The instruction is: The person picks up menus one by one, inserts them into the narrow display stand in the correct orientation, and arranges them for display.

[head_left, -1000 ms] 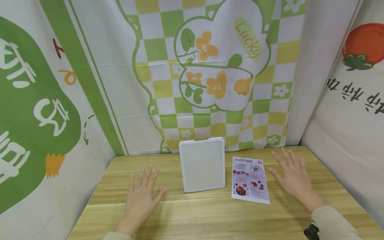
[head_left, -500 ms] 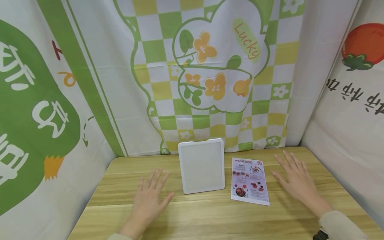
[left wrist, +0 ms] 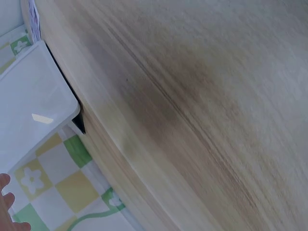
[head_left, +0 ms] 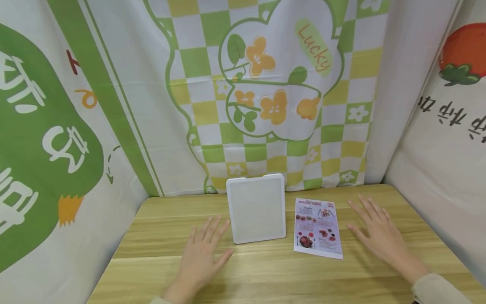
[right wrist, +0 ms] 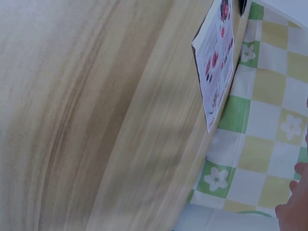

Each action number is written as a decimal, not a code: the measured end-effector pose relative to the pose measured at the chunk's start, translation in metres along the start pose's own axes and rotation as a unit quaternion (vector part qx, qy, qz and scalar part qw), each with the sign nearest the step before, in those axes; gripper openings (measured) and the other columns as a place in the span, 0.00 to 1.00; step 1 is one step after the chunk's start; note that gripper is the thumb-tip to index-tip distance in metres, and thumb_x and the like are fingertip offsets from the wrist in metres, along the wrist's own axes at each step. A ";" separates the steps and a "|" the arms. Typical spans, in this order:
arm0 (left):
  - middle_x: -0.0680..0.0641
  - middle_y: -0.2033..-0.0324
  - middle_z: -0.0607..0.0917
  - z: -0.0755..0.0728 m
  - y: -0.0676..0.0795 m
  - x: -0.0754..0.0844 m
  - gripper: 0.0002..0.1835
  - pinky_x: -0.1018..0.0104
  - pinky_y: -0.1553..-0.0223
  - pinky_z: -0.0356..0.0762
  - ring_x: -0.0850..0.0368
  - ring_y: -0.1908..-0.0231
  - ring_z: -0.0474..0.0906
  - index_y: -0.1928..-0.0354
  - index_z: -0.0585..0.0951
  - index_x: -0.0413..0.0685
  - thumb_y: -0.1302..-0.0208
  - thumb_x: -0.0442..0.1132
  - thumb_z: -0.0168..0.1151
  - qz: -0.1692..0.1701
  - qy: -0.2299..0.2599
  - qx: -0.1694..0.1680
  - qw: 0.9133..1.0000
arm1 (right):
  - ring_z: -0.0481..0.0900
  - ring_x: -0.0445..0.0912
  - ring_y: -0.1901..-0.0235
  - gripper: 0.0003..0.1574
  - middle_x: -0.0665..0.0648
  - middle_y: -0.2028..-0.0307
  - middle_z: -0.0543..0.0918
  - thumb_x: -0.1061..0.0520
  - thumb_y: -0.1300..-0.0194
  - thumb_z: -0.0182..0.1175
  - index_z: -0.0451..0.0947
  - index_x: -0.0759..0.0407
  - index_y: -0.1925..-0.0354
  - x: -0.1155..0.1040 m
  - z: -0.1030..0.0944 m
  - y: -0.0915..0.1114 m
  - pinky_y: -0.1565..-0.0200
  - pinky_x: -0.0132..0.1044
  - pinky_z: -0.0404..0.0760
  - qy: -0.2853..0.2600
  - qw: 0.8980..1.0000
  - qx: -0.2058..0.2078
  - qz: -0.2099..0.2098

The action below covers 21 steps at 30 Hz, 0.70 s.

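A white framed board point(head_left: 256, 209) with a blank face stands propped near the back of the table; the left wrist view shows the same board point(left wrist: 29, 96) leaning back, with a dark piece under its lower corner. To its right lies a printed menu sheet point(head_left: 318, 228) headed "Special Menu". My left hand point(head_left: 202, 259) is spread palm down over the table, thumb just below the board's lower left corner, holding nothing. My right hand point(head_left: 381, 236) is also spread and holds nothing, just right of the menu. Only fingertips point(right wrist: 294, 204) show in the right wrist view.
The wood-grain table point(head_left: 265, 278) ends at a green and yellow checked cloth point(head_left: 300, 164) hanging behind. Printed cloth walls close in the left and right sides.
My left hand has moved right, toward the board. My right hand has shifted slightly right and toward me. The board and the menu stay in place.
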<state>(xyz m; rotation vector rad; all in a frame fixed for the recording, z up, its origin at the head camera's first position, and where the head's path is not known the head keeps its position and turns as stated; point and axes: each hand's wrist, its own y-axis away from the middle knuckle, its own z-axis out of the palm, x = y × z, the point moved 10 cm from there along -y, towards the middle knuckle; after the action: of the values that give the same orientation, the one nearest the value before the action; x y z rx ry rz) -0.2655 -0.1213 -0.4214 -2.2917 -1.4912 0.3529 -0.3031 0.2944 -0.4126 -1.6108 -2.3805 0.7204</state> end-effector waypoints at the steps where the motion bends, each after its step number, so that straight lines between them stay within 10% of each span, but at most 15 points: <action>1: 0.46 0.27 0.61 0.001 -0.001 0.002 0.39 0.34 0.34 0.55 0.42 0.28 0.56 0.26 0.64 0.55 0.36 0.61 0.61 0.001 0.003 -0.001 1.000 | 0.44 0.63 0.26 0.44 0.60 0.23 0.44 0.43 0.27 0.55 0.48 0.47 0.22 -0.001 0.000 0.001 0.28 0.51 0.30 0.000 1.000 -0.003 0.001; 14: 0.46 0.29 0.67 0.023 -0.003 0.028 0.37 0.36 0.37 0.64 0.44 0.31 0.63 0.27 0.66 0.56 0.34 0.61 0.59 0.015 0.026 -0.030 0.999 | 0.47 0.65 0.27 0.45 0.65 0.24 0.50 0.44 0.28 0.57 0.49 0.48 0.22 -0.008 0.010 0.012 0.29 0.60 0.38 -0.007 1.000 -0.025 0.002; 21: 0.46 0.28 0.66 0.035 -0.004 0.041 0.36 0.35 0.37 0.64 0.45 0.29 0.60 0.26 0.65 0.55 0.32 0.61 0.56 0.027 0.028 -0.053 0.998 | 0.48 0.64 0.27 0.43 0.66 0.25 0.51 0.44 0.27 0.55 0.51 0.50 0.22 -0.012 0.018 0.016 0.29 0.46 0.30 -0.011 1.000 -0.028 -0.001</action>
<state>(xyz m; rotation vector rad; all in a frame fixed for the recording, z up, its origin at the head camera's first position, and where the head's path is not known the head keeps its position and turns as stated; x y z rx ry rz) -0.2669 -0.0763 -0.4512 -2.4066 -1.4564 0.2281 -0.2921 0.2831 -0.4342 -1.6298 -2.4374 0.6797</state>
